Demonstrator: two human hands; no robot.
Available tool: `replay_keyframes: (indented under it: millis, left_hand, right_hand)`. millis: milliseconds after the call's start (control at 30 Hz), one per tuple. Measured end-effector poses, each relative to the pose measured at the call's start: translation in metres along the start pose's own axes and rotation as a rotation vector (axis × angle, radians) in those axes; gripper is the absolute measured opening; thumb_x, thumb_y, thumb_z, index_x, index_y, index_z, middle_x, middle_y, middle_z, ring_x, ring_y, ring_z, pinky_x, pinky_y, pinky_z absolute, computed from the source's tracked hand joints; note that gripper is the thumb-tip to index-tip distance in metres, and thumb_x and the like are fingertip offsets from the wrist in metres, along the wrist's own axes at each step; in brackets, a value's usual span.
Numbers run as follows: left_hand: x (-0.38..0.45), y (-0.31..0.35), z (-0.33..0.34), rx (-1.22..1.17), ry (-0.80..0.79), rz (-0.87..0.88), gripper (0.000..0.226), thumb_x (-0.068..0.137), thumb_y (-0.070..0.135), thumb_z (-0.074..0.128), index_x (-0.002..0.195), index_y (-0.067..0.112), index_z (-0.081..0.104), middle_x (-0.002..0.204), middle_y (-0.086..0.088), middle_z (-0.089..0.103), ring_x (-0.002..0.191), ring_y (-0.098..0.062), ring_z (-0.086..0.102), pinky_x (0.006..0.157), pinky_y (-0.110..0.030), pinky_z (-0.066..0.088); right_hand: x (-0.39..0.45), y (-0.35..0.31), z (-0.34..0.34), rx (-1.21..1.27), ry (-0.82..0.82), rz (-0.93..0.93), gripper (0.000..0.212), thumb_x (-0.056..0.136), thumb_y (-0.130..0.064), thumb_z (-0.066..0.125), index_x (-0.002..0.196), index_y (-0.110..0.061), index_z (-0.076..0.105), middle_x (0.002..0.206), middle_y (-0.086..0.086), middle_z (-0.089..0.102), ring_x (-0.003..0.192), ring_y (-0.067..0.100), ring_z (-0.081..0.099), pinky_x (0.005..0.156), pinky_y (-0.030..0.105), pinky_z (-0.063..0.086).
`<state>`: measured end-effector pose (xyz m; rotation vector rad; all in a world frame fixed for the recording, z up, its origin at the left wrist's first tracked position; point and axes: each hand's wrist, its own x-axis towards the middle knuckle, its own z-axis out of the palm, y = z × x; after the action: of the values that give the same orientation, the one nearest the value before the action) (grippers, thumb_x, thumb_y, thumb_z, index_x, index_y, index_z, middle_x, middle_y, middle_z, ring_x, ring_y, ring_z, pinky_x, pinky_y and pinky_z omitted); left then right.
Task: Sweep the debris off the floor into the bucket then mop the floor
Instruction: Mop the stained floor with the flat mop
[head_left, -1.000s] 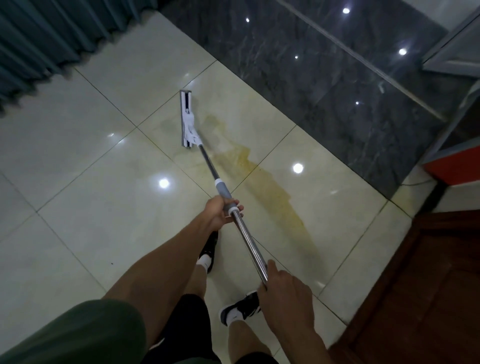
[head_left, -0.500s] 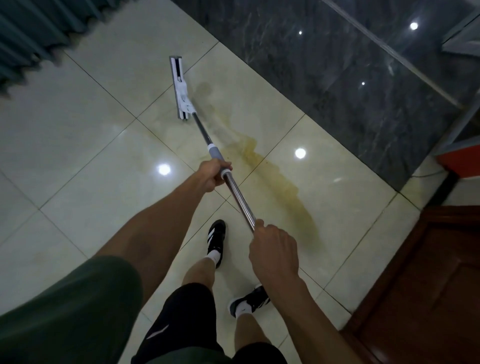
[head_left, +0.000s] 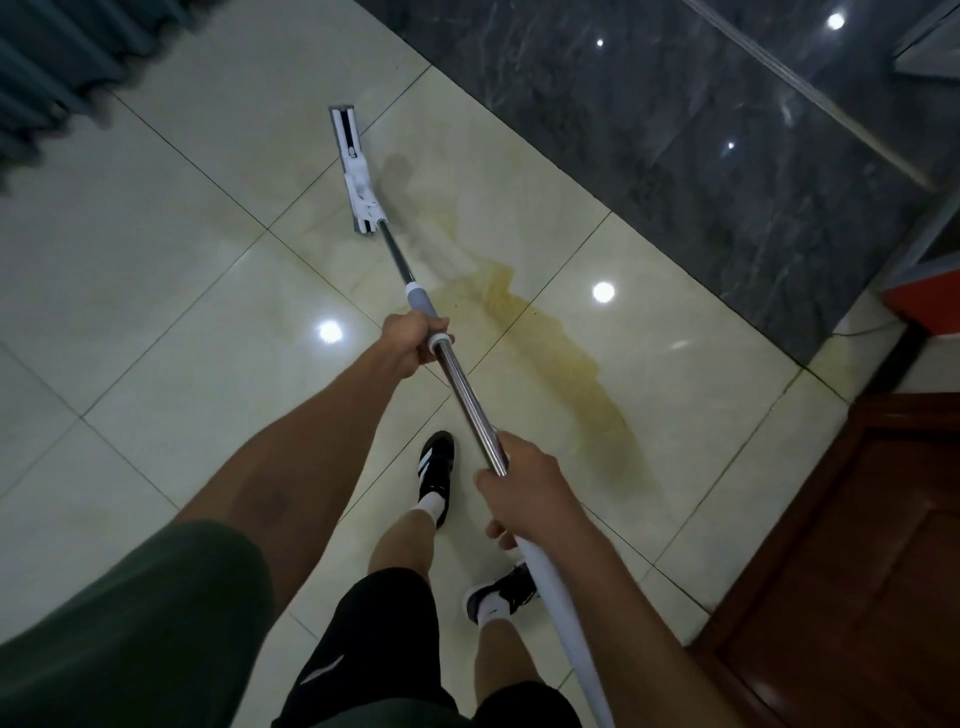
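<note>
Both hands are wrapped around the long mop pole: the left hand (head_left: 413, 340) grips the grey plastic collar where the dark lower shaft meets the shiny steel tube, and the right hand (head_left: 524, 486) is closed further back, where the steel gives way to a pale white sleeve running past the forearm.

Beneath everything spreads the glossy cream tiled floor (head_left: 171, 322), its thin dark grout lines running diagonally and ceiling lights mirrored in it as bright spots. Along its far right edge it meets a band of dark grey marble flooring (head_left: 675, 119). A reddish-brown wooden door (head_left: 857, 571) fills the near right corner, and teal pleated curtains (head_left: 57, 67) hang at the far left corner.

Across the cream tiles lies a long yellowish-brown wet stain (head_left: 566, 358), stretching from near the mop toward the wooden door. The flat mop (head_left: 467, 395) slants from the hands out to its narrow white rectangular mop head (head_left: 356, 171), which lies flat on the floor just left of the stain's faint far end.

Below the pole stand two feet in black trainers with white stripes (head_left: 436, 473) and white socks.
</note>
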<state>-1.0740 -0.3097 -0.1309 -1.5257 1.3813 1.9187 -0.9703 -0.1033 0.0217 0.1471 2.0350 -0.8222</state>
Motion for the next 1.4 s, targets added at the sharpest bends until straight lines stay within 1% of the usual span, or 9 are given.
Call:
replay_keyframes:
  millis: [67, 167, 367, 567, 700, 833, 967, 1067, 1400]
  left_hand:
    - [-0.003, 0.004, -0.003, -0.019, -0.013, 0.013, 0.047, 0.084, -0.002, 0.073, 0.126, -0.012, 0.053, 0.095, -0.019, 0.066, 0.074, -0.028, 0.07, 0.062, -0.039, 0.06]
    - [-0.006, 0.004, -0.01, -0.03, -0.029, 0.007, 0.042, 0.086, -0.003, 0.069, 0.124, -0.012, 0.055, 0.097, -0.018, 0.066, 0.074, -0.027, 0.07, 0.054, -0.033, 0.058]
    - [-0.002, 0.014, -0.013, -0.002, -0.06, -0.034, 0.036, 0.089, 0.008, 0.07, 0.119, 0.0, 0.052, 0.097, -0.016, 0.066, 0.074, -0.026, 0.066, 0.072, -0.041, 0.059]
    - [0.014, 0.024, -0.02, 0.088, 0.068, -0.047, 0.036, 0.086, 0.001, 0.074, 0.112, 0.0, 0.05, 0.104, -0.024, 0.066, 0.069, -0.03, 0.071, 0.061, -0.043, 0.062]
    - [0.031, 0.024, -0.042, -0.102, 0.063, -0.065, 0.046, 0.086, -0.006, 0.068, 0.127, -0.004, 0.047, 0.101, -0.019, 0.063, 0.068, -0.028, 0.07, 0.061, -0.041, 0.061]
    - [0.048, 0.039, -0.074, -0.233, -0.016, -0.06, 0.031, 0.088, -0.005, 0.062, 0.118, -0.004, 0.053, 0.098, -0.016, 0.061, 0.07, -0.027, 0.067, 0.066, -0.038, 0.059]
    - [0.073, 0.067, -0.107, -0.235, -0.001, -0.032, 0.02, 0.091, -0.003, 0.06, 0.11, -0.001, 0.053, 0.092, -0.013, 0.062, 0.077, -0.029, 0.068, 0.078, -0.042, 0.059]
    - [0.092, 0.09, -0.133, -0.21, 0.063, -0.015, 0.019, 0.095, 0.001, 0.057, 0.113, 0.001, 0.051, 0.095, -0.012, 0.063, 0.084, -0.031, 0.07, 0.063, -0.036, 0.06]
    - [0.164, 0.111, -0.18, -0.071, 0.247, -0.015, 0.017, 0.097, 0.005, 0.062, 0.088, 0.006, 0.048, 0.093, -0.014, 0.059, 0.061, -0.026, 0.065, 0.062, -0.039, 0.06]
  right_hand:
    - [0.003, -0.001, -0.002, 0.107, -0.04, 0.02, 0.026, 0.086, -0.008, 0.051, 0.108, -0.017, 0.059, 0.078, 0.016, 0.067, 0.051, 0.024, 0.061, 0.047, 0.032, 0.054]
    - [-0.001, -0.005, 0.002, -0.139, 0.046, -0.068, 0.032, 0.087, -0.006, 0.052, 0.115, -0.02, 0.056, 0.082, 0.006, 0.059, 0.064, 0.022, 0.058, 0.057, 0.031, 0.054]
    - [-0.003, -0.009, -0.004, -0.547, 0.137, -0.173, 0.04, 0.098, -0.013, 0.049, 0.137, -0.02, 0.041, 0.093, 0.004, 0.061, 0.074, 0.021, 0.057, 0.066, 0.03, 0.05]
    - [0.008, -0.027, -0.003, -0.715, 0.137, -0.213, 0.052, 0.101, -0.018, 0.048, 0.15, -0.018, 0.03, 0.106, 0.007, 0.067, 0.093, 0.024, 0.067, 0.068, 0.029, 0.04]
    - [0.017, -0.041, 0.007, -0.631, 0.121, -0.208, 0.056, 0.099, -0.019, 0.047, 0.151, -0.028, 0.031, 0.101, 0.005, 0.066, 0.084, 0.022, 0.063, 0.066, 0.028, 0.041]
    - [0.045, -0.071, 0.011, -0.311, 0.0, -0.166, 0.058, 0.091, -0.013, 0.05, 0.143, -0.037, 0.044, 0.092, 0.002, 0.064, 0.078, 0.023, 0.063, 0.07, 0.034, 0.056]
    - [0.082, -0.105, 0.04, -0.409, 0.055, -0.209, 0.06, 0.093, -0.017, 0.05, 0.149, -0.036, 0.038, 0.091, 0.0, 0.061, 0.074, 0.017, 0.06, 0.069, 0.031, 0.054]
    - [0.111, -0.128, 0.064, -0.44, 0.056, -0.248, 0.056, 0.097, -0.02, 0.051, 0.15, -0.032, 0.037, 0.094, 0.001, 0.062, 0.073, 0.016, 0.058, 0.071, 0.031, 0.055]
    - [0.177, -0.17, 0.109, -0.633, 0.056, -0.313, 0.055, 0.096, -0.014, 0.056, 0.146, -0.028, 0.038, 0.092, 0.004, 0.067, 0.066, 0.018, 0.052, 0.062, 0.029, 0.045]
